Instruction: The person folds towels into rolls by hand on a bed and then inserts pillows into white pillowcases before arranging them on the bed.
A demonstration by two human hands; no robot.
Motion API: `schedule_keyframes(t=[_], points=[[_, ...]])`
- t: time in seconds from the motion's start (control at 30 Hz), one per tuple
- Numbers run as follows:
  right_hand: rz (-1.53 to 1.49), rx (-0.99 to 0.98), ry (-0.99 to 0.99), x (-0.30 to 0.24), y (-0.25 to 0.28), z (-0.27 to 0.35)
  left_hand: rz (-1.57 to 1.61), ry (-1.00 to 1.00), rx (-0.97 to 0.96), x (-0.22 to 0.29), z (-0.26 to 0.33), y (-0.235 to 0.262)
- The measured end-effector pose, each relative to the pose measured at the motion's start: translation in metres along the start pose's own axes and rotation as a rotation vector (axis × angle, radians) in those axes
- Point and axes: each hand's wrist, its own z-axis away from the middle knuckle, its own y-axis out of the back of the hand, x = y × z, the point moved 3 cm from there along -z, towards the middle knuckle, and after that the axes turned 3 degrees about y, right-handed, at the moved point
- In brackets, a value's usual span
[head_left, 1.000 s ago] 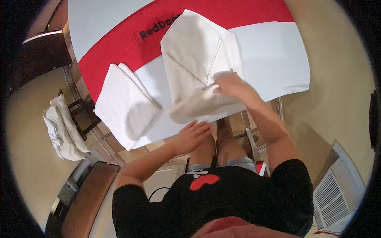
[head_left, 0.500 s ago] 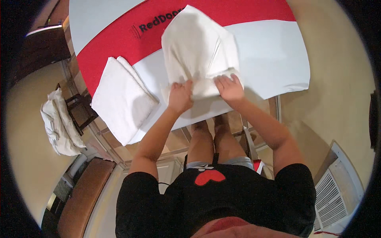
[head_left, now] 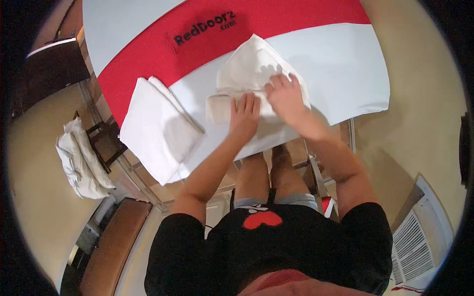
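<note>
A white cloth (head_left: 243,74), with its near part folded over into a band, lies in front of me on the bed and points away in a peak. My left hand (head_left: 244,116) rests on the folded band, its fingers stretched out over it. On the cloth's right side is my right hand (head_left: 287,98), fingers apart and slightly bent, with the palm turned down. Both hands press on the fabric from above rather than gripping it. To the left lies a folded white towel (head_left: 158,128), its layered edge showing.
The bed has a white sheet (head_left: 345,69) and a red runner (head_left: 148,52) with dark lettering. White pillows or bundled linens (head_left: 81,160) sit on a dark chair at the left. A brown padded bench (head_left: 116,246) stands lower left, and a white slatted unit (head_left: 414,241) lower right.
The cloth's near part has been folded over and its far peak has come down closer. My left hand moved right onto the fold; my right hand moved slightly farther up the cloth.
</note>
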Motion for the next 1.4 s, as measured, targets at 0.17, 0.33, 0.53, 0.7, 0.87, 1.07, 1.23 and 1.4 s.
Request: schedule_keyframes(t=[0.17,0.33,0.53,0.7,0.87,1.07,1.23,1.4], points=[[-0.139,0.037,0.006,-0.014,0.009,0.007,0.248,-0.015,0.226,-0.022,-0.057,0.097],[-0.03,0.094,-0.118,0.043,-0.044,-0.061,1.384,0.357,-0.198,-0.01,-0.045,0.0],[-0.563,-0.385,-0.394,0.076,-0.028,-0.137,2.127,0.685,0.227,-0.035,-0.1,0.006],[-1.676,0.138,-0.634,0.005,-0.085,-0.026,0.425,0.393,0.215,-0.015,-0.067,0.12],[-0.996,-0.906,0.104,-0.098,-0.065,0.062,0.296,0.103,-0.032,-0.014,-0.035,0.064],[-0.762,0.184,-0.11,-0.005,-0.001,-0.015,0.228,0.345,0.207,-0.079,-0.049,0.061],[-0.709,0.078,-0.143,0.017,-0.025,-0.012,0.452,0.071,0.004,-0.101,-0.046,0.049],[-0.763,0.076,-0.147,0.016,-0.033,-0.005,0.431,-0.13,0.137,-0.09,-0.047,0.063]])
